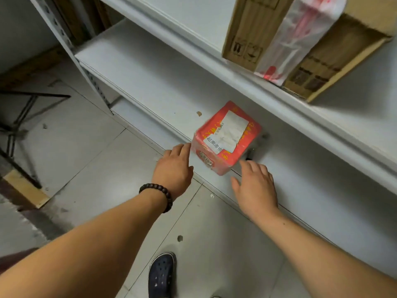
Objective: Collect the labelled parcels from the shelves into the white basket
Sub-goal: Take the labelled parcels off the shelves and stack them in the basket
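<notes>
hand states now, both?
Left hand: open, fingertips at the red parcel, no grip.
Right hand: open, beside the parcel, holding nothing.

Label [223,136] on red parcel [241,150]: "超期滞"

Nothing fancy worn here tbh. The left arm [86,250] and right arm [322,250] are both bare right up to the near edge of the shot, and the left hand [174,166] and right hand [255,186] are bare too. The left arm has a bracelet [159,195] just behind the hand: one string of round, dark brown beads, slightly glossy. Down near the bottom there's one shoe [161,274], a dark navy clog with round vent holes on top and a paler sole edge.
</notes>
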